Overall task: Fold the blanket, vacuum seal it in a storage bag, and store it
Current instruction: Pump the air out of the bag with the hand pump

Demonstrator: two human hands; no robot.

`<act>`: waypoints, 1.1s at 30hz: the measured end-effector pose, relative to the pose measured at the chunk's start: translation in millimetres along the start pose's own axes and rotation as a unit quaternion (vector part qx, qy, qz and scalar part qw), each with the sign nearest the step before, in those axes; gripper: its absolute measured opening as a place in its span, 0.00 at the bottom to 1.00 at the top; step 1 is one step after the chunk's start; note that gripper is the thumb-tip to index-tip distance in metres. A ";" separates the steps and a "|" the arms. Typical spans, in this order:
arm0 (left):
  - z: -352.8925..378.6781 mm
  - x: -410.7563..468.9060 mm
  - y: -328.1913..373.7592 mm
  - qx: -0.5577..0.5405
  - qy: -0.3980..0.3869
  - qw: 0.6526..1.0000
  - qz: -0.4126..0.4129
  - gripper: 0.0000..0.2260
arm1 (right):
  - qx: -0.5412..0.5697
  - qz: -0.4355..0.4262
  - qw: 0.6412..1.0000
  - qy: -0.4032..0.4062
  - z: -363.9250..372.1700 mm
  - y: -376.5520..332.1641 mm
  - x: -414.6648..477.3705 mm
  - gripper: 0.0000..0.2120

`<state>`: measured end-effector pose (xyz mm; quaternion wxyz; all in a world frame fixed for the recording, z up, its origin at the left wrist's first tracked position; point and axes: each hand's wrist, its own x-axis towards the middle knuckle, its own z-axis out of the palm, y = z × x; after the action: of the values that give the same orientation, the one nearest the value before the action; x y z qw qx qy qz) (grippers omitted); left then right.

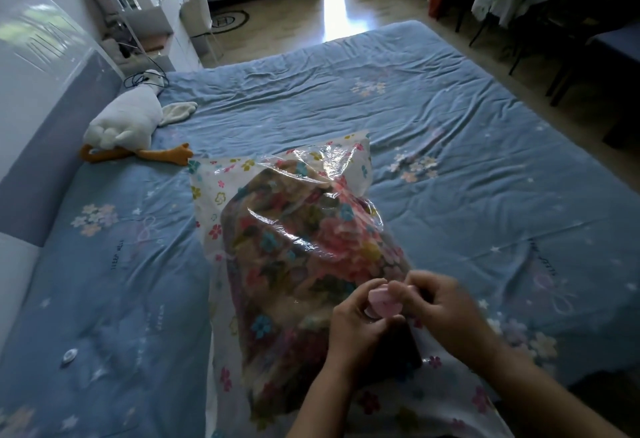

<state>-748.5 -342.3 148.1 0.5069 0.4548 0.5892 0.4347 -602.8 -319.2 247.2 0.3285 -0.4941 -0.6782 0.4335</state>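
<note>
Your storage bag (277, 202), clear plastic with a flower print, lies on the blue bed (450, 146) in the middle of the view and runs from the centre down toward 6 o'clock. The folded blanket (294, 257) is inside it, a floral bundle that fills most of the bag. The bag's far end is loose and crumpled, standing up toward 12 o'clock. Both of your hands meet at about 5 o'clock on a round pink cap (381, 299) that sits on the bag's upper face. Your left hand (356, 326) has its thumb and fingers curled round the cap from the near side. Your right hand (440, 302) pinches it from the right with bent fingertips, though motion blur hides the exact contact. A plush goose (128, 122) lies at 10 o'clock beside the headboard, well apart from the bag. A small white clip (69, 356) rests on the sheet at 8 o'clock.
</note>
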 end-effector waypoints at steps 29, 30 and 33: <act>-4.1 8.4 5.5 0.012 -0.012 0.999 0.030 0.22 | -0.041 0.085 0.994 -0.058 5.7 32.1 22.2 0.25; -6.4 9.2 4.6 0.008 -0.009 0.999 0.033 0.21 | -0.046 0.064 0.995 -0.055 2.5 26.4 22.7 0.23; -11.3 11.3 9.0 -0.010 -0.017 0.999 0.039 0.19 | 0.094 -0.040 0.994 -0.046 -17.6 -22.9 24.9 0.19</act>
<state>-759.7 -329.9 155.9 0.5036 0.4799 0.5580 0.4524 -603.6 -293.9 275.7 0.3591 -0.4134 -0.6678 0.5042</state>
